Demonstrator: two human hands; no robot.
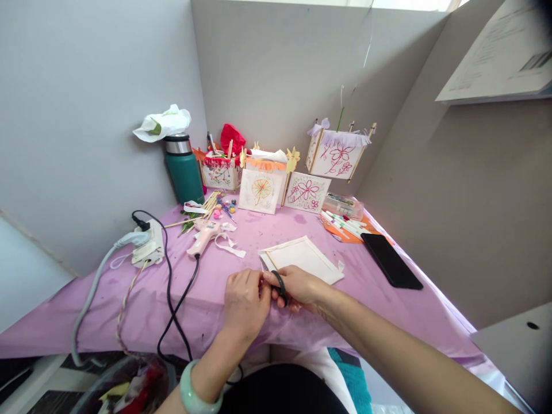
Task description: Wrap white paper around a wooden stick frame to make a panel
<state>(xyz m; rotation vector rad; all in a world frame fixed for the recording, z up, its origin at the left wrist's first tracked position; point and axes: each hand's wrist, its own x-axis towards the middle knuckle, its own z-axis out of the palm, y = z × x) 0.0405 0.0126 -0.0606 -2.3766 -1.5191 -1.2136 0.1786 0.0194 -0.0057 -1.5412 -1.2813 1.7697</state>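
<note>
My right hand point(297, 287) is closed round the black handles of a pair of scissors point(279, 286) at the near edge of the table. My left hand point(245, 302) sits right beside it, its fingers pinched on something small at the scissor blades that I cannot make out. A pale green bangle point(194, 394) is on my left wrist. Just beyond both hands lies a white paper panel framed with wooden sticks point(302, 259) on the purple table cover point(207, 299).
A pink glue gun point(206, 234) with a black cord lies left of centre, near a white power strip point(149, 248). A black phone point(390, 260) lies at the right. Markers point(342, 223), decorated paper lanterns point(338, 152) and a green flask point(183, 169) stand at the back.
</note>
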